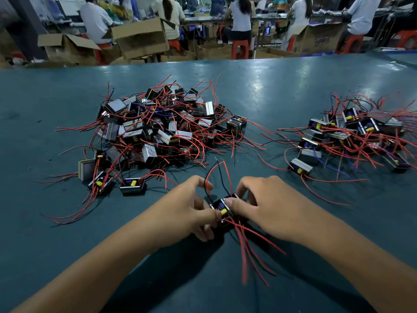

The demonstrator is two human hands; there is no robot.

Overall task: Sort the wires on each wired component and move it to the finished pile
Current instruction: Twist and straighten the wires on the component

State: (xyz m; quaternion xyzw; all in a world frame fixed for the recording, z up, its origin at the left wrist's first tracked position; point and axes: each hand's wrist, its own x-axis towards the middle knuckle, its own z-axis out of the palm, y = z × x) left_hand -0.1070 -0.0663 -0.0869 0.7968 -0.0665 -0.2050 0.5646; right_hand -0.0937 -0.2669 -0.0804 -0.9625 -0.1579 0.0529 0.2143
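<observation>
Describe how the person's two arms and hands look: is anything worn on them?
Both forearms are bare as far as the picture shows; no sleeve comes into view. The left hand and the right hand wear no gloves, and no ring, watch or wristband shows. The fingernails that can be seen are short and unpainted. No markings are visible on either arm.

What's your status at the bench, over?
Left hand and right hand both grip one wired component on the table. Its red wires trail toward the camera. Nothing in the way.
</observation>
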